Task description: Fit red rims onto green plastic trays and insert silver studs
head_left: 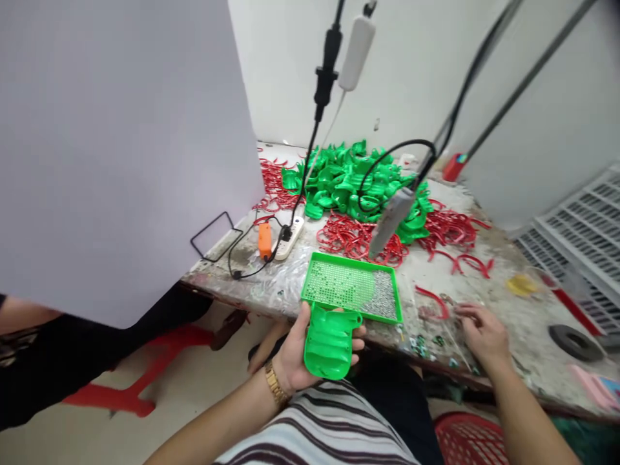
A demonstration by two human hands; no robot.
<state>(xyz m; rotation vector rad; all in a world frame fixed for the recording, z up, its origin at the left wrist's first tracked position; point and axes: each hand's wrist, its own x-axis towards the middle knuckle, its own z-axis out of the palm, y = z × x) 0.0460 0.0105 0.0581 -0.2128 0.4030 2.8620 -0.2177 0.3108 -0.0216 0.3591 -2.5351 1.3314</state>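
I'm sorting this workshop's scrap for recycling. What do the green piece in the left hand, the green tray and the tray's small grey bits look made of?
The green moulded piece in the left hand looks like plastic: glossy, evenly coloured, with smooth ribs. The green tray looks like matching plastic, with a moulded rim. The grey bits glint like metal, though they're too small to be sure.

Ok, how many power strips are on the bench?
1: a white power strip on the left of the workbench, beside an orange plastic box. More could be hidden under the green plastic pieces.
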